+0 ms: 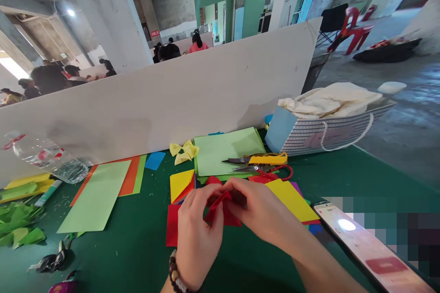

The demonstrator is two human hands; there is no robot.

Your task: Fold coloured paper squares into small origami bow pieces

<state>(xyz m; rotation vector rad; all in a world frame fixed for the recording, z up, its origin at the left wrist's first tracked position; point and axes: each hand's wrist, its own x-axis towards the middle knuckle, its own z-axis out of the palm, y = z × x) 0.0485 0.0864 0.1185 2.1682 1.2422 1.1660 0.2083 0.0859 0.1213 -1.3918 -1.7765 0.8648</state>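
Note:
In the middle of the head view, my left hand point(201, 219) and my right hand point(252, 206) are closed together on a piece of red paper point(219, 201), which looks folded. The fingers of both hands pinch it and hide part of it. A beaded bracelet circles my left wrist. Under and beside my left hand lies a flat red sheet point(172, 226), with a stack of yellow and red paper point(181, 184) behind it. Yellow sheets point(294, 199) lie right of my right hand. Beyond my hands, two pairs of scissors, one yellow-handled point(268, 159) and one red-handled point(275, 174), rest near light green sheets point(228, 149).
A folded yellow paper shape point(184, 152) lies by the white partition point(178, 100). On the left are green and orange sheets point(98, 199), a plastic bottle point(51, 158) and green paper pieces point(20, 222). A paper bag point(319, 132) and a phone point(364, 242) are on the right.

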